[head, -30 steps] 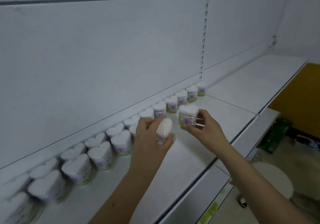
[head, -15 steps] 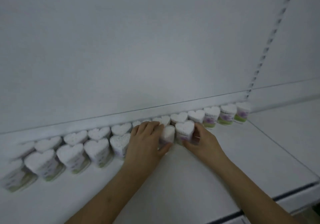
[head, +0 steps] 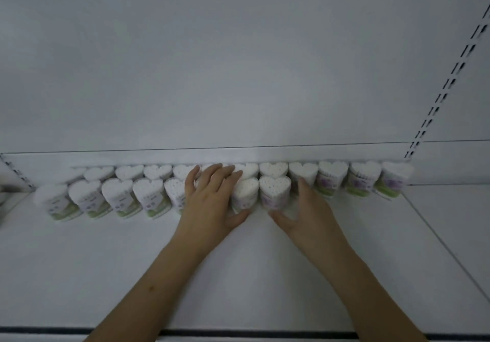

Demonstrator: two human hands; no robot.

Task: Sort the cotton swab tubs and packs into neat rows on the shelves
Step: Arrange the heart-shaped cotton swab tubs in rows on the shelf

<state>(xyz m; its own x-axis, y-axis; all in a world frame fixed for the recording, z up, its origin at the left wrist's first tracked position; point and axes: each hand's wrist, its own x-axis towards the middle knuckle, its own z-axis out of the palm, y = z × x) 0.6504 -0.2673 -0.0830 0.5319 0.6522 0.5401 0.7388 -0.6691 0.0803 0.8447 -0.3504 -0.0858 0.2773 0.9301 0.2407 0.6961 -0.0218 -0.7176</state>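
Heart-shaped cotton swab tubs stand in two rows at the back of the white shelf (head: 265, 275). The back row (head: 332, 174) runs along the wall, and the front row (head: 116, 196) fills the left part. My left hand (head: 212, 201) lies flat over tubs in the middle, fingers straight, with its thumb against the front of one front-row tub (head: 245, 193). Beside that tub stands the last front-row tub (head: 274, 190). My right hand (head: 305, 214) brackets this one, thumb along its front base and straight fingers up its right side.
The back panel (head: 238, 63) rises straight behind the rows. A slotted upright (head: 448, 82) marks the right end of this bay, and a seam (head: 445, 249) separates the neighbouring shelf board. The shelf's dark front edge (head: 265, 332) runs along the bottom.
Both hands have set their tubs down upright at the right end of the front row and their fingers have loosened. My view has swung to face the shelf squarely.
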